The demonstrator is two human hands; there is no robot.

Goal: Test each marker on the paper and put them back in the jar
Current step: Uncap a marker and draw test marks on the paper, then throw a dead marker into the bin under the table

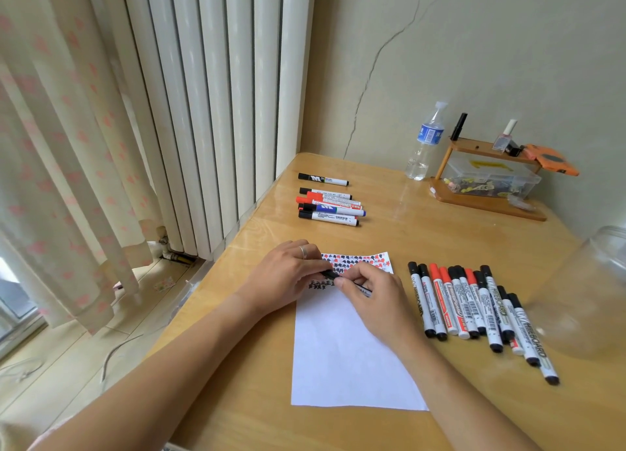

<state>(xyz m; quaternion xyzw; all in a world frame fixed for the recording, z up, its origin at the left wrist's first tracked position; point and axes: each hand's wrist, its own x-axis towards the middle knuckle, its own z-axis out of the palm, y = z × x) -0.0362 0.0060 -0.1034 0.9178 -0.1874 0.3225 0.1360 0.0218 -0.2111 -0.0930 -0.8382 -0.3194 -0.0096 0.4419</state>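
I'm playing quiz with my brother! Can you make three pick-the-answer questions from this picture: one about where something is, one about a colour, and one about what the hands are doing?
1. Where is the water bottle?
A. on the floor
B. at the table's far side, by the wall
C. on the paper

2. What colours are the marks on the paper?
A. red and black
B. green and yellow
C. only blue

3. What are the hands doing?
A. both lie flat
B. both hold one marker
C. lifting the jar

Answers:
1 B, it stands beside the wooden shelf.
2 A, red and black blots fill its top.
3 B, left hand and right hand grip it.
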